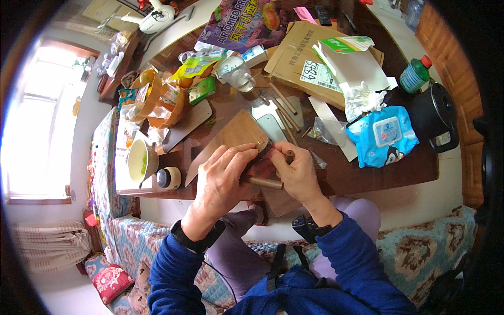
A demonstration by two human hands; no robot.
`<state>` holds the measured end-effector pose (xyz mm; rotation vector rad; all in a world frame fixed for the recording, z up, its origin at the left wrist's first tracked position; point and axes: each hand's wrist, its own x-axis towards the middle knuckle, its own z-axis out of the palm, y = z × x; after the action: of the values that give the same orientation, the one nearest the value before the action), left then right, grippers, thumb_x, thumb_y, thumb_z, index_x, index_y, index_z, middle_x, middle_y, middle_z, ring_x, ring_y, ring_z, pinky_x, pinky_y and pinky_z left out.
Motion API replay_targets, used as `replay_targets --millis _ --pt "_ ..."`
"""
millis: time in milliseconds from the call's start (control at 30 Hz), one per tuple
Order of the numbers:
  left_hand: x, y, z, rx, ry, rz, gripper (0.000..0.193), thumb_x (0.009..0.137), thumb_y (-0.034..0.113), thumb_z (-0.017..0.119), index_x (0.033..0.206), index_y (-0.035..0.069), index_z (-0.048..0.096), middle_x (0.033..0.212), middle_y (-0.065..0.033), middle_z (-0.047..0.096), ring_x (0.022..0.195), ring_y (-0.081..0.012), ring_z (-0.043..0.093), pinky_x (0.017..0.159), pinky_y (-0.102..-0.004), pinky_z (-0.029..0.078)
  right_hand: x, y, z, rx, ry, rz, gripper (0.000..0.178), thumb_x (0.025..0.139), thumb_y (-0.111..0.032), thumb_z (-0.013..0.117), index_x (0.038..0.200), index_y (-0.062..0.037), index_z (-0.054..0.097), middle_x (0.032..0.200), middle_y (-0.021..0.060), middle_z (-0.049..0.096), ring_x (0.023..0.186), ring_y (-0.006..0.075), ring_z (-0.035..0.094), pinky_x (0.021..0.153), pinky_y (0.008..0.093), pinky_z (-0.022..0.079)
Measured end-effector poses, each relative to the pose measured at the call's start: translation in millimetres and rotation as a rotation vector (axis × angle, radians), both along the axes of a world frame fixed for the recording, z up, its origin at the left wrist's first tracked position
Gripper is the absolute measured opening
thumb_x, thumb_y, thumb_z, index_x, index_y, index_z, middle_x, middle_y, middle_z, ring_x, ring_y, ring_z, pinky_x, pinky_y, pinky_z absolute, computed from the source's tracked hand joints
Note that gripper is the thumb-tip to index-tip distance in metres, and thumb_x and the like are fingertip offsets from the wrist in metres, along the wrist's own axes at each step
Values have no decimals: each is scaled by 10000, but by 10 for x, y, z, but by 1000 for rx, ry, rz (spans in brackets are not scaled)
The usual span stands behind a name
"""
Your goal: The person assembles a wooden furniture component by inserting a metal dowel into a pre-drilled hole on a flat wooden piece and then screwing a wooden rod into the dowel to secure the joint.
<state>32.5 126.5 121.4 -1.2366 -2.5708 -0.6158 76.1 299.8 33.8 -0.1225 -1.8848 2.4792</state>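
My left hand [224, 170] is wrapped over the corner of a brown wooden board [233, 131], which slants away toward the table's far side. My right hand [298, 170] is closed beside it, thumb and fingers around a slim brown rod whose end [289, 154] pokes up. Another brown rod [265, 182] juts out below my left hand toward my right palm. What joins rods and board is hidden by my fingers. Just beyond my hands lie several loose brown rods [286, 100] and a phone [269, 126].
Around them on the dark table [378, 176] are a blue wipes pack [382, 135], a black kettle [433, 113], a green bottle [415, 76], flat cardboard [294, 58], a glass jug [239, 76], orange baskets [170, 107], a white bowl [140, 157] and a small round jar [169, 178].
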Motion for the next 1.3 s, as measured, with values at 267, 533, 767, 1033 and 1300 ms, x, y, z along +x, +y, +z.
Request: replay_targets --millis 267,533,767,1033,1300 --pt "1 -1 10 -11 -7 25 440 685 -79 767 1097 38 667 1120 -122 741 907 -319 703 775 -391 574 -52 -84 -21 -57 76 -103 208 1024 -165 659 1062 38 685 835 59 733 778 102 686 679 276 541" --pt "28 5 -12 -26 -26 44 426 685 -82 764 1084 40 677 1133 -121 742 956 -317 715 810 -390 590 -30 -26 8 -7 15 -30 153 989 -128 680 1030 19 671 853 81 730 773 107 677 697 298 550" --pt "-18 -19 5 -37 -71 -27 510 659 21 810 1148 54 669 1169 -104 720 959 -319 686 814 -398 586 -64 -58 -41 97 88 -87 172 982 -129 645 1040 28 683 806 73 708 714 106 637 667 297 530" --pt "-293 -303 257 -111 -212 69 412 910 338 756 1218 67 724 1099 -113 735 949 -320 615 864 -443 518 -66 -41 -55 57 113 -62 157 997 -103 629 1007 41 689 800 75 729 741 101 679 662 281 539" --pt "-543 -229 325 -298 -6 -37 294 858 199 761 1149 159 753 938 -20 688 946 -253 585 861 -384 453 -60 -5 -47 84 71 -11 143 1033 -71 593 1026 31 693 852 58 745 773 89 681 737 247 545"
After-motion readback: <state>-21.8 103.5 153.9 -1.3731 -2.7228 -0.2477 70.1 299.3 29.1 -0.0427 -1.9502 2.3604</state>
